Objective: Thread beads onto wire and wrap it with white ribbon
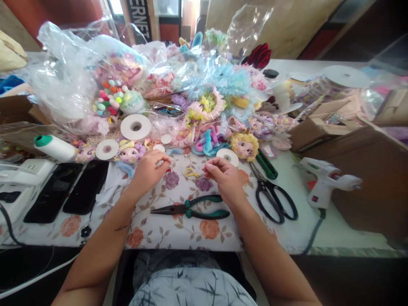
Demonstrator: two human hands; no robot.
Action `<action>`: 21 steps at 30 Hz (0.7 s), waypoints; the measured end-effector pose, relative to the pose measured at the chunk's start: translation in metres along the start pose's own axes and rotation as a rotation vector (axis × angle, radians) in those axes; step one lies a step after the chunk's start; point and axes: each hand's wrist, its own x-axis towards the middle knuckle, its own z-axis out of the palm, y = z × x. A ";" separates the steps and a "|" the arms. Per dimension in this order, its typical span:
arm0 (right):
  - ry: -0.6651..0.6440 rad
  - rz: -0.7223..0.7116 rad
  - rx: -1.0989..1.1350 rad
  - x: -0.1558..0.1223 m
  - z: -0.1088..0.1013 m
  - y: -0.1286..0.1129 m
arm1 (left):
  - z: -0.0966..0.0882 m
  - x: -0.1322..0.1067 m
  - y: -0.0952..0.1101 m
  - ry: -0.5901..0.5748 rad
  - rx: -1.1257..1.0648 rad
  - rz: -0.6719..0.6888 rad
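Note:
My left hand [151,168], with a ring on one finger, is closed at the left of the flowered cloth [143,231]. A tiny red piece [168,170] shows just beside its fingertips; whether they grip it I cannot tell. Opposite it, my right hand [225,176] has thumb and fingers pinched together, and anything between them is too small to make out. In the gap between both hands lies a small yellow clasp [192,172]. Long-nose pliers [186,209] with green and black handles lie below, pointing left, their handle ends near my right wrist.
Black scissors [270,195], a green-handled cutter [267,165] and a white glue gun [321,180] lie at right, before a cardboard box [366,178]. Two phones [86,187] and a power strip [19,191] sit at left. Ribbon spools [136,126], doll heads and plastic bags pile up behind.

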 end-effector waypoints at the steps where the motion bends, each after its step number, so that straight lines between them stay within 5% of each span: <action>1: -0.007 0.005 -0.007 0.000 0.000 0.001 | -0.001 0.000 0.002 0.026 -0.056 0.012; 8: -0.041 0.009 -0.046 -0.002 0.002 0.002 | 0.004 -0.006 0.015 -0.052 -0.261 0.005; 13: -0.206 0.020 -0.221 -0.006 0.004 -0.001 | 0.008 -0.007 0.022 -0.155 -0.308 0.009; 21: -0.373 -0.365 -0.759 -0.008 0.003 0.010 | 0.003 -0.001 0.011 0.007 -0.513 -0.166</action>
